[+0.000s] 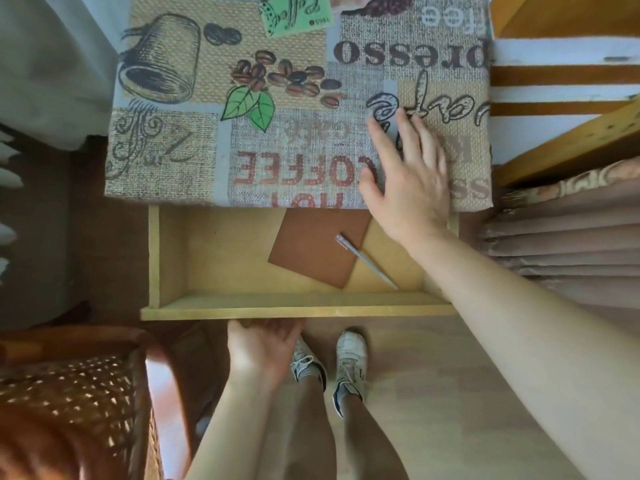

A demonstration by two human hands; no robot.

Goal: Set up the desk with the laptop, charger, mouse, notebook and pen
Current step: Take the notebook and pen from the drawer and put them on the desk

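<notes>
A wooden drawer stands pulled out from under the desk. Inside it lies a brown notebook, with a silver pen resting across its right corner. My left hand grips the underside of the drawer's front panel. My right hand lies flat with fingers spread on the desk top, which is covered by a coffee-print cloth. It hovers just beyond the drawer, above and right of the notebook. No laptop, charger or mouse is in view.
A wicker chair stands at the lower left. Wooden shelving and a striped fabric line the right side. A curtain hangs at the left. My feet in white sneakers stand on the floor below the drawer.
</notes>
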